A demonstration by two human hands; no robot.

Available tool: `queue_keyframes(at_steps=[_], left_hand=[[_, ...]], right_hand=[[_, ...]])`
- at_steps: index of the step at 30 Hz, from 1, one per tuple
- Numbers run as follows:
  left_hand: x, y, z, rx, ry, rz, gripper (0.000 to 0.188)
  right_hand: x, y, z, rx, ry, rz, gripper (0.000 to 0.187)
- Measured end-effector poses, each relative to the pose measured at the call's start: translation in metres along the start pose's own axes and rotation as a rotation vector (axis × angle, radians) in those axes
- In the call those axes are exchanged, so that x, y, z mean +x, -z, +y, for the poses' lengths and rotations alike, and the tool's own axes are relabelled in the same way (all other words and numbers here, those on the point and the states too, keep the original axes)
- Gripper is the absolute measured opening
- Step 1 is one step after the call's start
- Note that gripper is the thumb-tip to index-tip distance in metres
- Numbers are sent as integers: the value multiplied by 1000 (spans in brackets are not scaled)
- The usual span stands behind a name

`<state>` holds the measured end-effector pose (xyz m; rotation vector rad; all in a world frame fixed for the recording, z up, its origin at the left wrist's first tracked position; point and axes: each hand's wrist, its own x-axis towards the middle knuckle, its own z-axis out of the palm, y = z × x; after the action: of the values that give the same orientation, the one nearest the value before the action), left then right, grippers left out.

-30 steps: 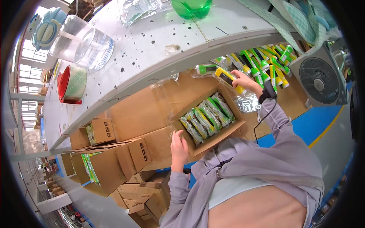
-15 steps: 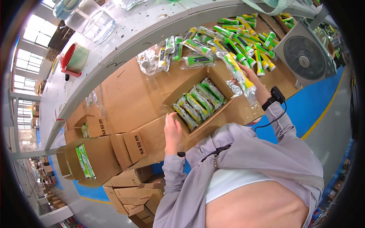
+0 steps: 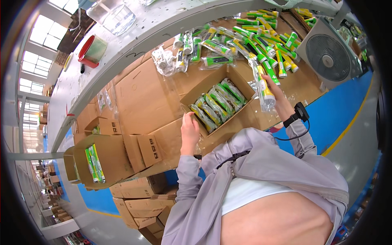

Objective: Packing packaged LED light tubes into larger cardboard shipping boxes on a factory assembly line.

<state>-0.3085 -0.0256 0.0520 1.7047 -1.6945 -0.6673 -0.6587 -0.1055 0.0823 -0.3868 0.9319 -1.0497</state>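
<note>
An open cardboard box (image 3: pixel 196 92) sits on the worktable, with a row of bagged green and yellow flashlights (image 3: pixel 218 102) packed inside. At its near left corner my left hand (image 3: pixel 190 130) grips the wall, thumb and fingers at the rim. Just right of the box, my right hand (image 3: pixel 277 90) is closed round a yellow and white flashlight in a clear plastic bag (image 3: pixel 265 92). That flashlight is held tilted, its wide white end toward me. Beyond it spreads a heap of loose green and yellow flashlights (image 3: pixel 265 45), some of them bagged.
A grey fan (image 3: pixel 326 57) stands at the right end of the table. On the left is another open carton (image 3: pixel 112 157) with bagged flashlights. A raised metal shelf (image 3: pixel 151 34) carries a red-rimmed cup (image 3: pixel 92 51) and a clear jug (image 3: pixel 112 18). Folded cartons (image 3: pixel 139 204) lie below.
My right hand has drawn the bagged flashlight slightly nearer and turned it more upright in view. My left hand stays at the box corner. The whole view has shifted a little.
</note>
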Motion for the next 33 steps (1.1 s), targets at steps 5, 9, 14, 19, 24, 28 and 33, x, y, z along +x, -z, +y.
queue_keyframes(at_steps=[5, 9, 14, 19, 24, 28, 33], left_hand=[[0, 1, 4, -7, 36, -30, 26], [1, 0, -2, -7, 78, -47, 28], [-5, 0, 68, 177, -317, 303, 44], [-17, 2, 129, -426, -55, -428, 65], [-22, 3, 134, -371, 72, -311, 63], [-26, -4, 137, -390, 108, -183, 63], [-27, -8, 137, -405, 53, -252, 65]], right_hand=[[-6, -2, 5, -64, -48, 163, 29], [-12, -11, 9, -217, -42, 84, 29], [-42, -58, 17, -491, 103, -30, 28], [-58, -102, 32, -321, 113, -113, 35], [-65, -117, 53, -310, 223, -110, 34], [-68, -115, 74, -271, 186, -57, 34], [-64, -116, 71, -167, 191, -90, 31]])
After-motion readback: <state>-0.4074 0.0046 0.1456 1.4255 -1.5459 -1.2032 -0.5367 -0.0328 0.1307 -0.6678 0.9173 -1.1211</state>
